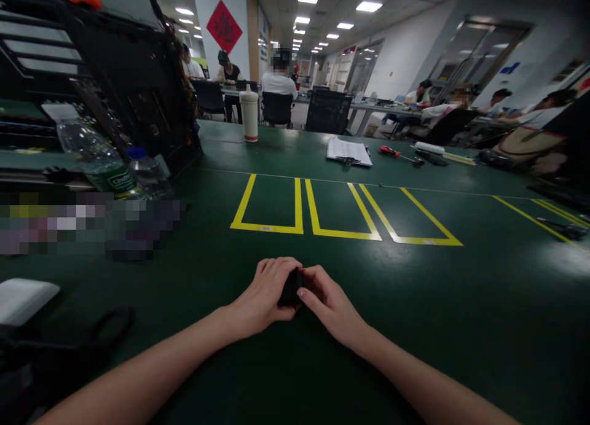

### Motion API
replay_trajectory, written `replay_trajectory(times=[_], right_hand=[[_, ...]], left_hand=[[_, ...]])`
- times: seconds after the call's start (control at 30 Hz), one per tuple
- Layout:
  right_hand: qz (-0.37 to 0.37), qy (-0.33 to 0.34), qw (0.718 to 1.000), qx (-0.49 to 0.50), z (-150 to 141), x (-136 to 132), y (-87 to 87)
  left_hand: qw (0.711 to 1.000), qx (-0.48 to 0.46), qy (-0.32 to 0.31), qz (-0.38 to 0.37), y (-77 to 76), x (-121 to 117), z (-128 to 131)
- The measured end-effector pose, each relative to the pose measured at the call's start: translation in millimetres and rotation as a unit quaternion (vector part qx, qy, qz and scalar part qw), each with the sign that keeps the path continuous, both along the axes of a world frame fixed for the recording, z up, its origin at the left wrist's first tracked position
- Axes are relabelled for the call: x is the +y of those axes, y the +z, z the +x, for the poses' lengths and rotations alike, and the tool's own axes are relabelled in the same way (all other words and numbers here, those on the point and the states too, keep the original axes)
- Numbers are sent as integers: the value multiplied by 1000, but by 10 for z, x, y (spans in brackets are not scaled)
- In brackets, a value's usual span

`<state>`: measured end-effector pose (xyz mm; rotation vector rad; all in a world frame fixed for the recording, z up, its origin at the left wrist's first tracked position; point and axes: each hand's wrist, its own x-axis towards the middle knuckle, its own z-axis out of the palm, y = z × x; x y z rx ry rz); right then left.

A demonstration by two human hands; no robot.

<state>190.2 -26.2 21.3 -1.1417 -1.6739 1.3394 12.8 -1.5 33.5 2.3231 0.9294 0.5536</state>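
A small black box-like object (pixel 289 288) is held between my two hands, low over the dark green table (pixel 415 345). My left hand (pixel 267 293) wraps round its left side, with the fingers over the top and the thumb near the bottom. From the right, my right hand (pixel 332 302) grips it, the thumb on the near face and the fingers behind. Most of the object is covered by the hands, so I cannot make out its exact kind. Beyond the hands, yellow tape outlines (pixel 342 233) mark the tabletop.
Left stand a plastic water bottle (pixel 85 145), a blue-capped bottle (pixel 146 174) and a black rack (pixel 133 75). A white cup (pixel 249 115), a clipboard with papers (pixel 349 151) and a red-handled screwdriver (pixel 391 152) are farther back. A white case (pixel 25 299) lies near left. People sit beyond.
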Motion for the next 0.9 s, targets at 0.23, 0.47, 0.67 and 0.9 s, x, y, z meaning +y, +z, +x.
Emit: replay_trajectory(times=[0.23, 0.47, 0.67, 0.9], right_hand=[[27, -17, 999, 20, -15, 6, -38], [20, -31, 999, 25, -6, 34, -29], [28, -2, 1000, 3, 35, 3, -17], [27, -10, 999, 22, 16, 34, -24]], left_hand=[[1000, -1, -1, 18, -70, 36, 33], [999, -6, -6, 43, -78, 43, 53], [999, -3, -5, 47, -74, 25, 23], [999, 6, -8, 40, -14, 20, 24]])
